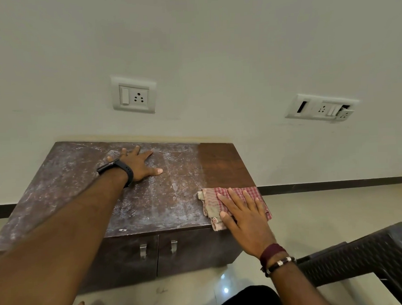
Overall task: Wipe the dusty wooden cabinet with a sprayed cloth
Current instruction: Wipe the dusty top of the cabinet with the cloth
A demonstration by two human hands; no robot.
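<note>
A low brown wooden cabinet (151, 201) stands against the wall, its top coated in whitish dust except a clean dark strip along the right edge. A red-and-white checked cloth (212, 200) lies at the front right corner of the top, partly hanging over the edge. My right hand (245, 217) presses flat on the cloth with straight fingers. Spread flat on the dusty top near the back middle, my left hand (139, 163) holds nothing; a black band sits on its wrist.
Two metal door handles (158, 248) show on the cabinet front. A dark woven chair or table (368, 255) stands close at the right. Two wall sockets (134, 95) (321, 108) sit above the cabinet. Glossy tiled floor lies below, with my knees at the bottom edge.
</note>
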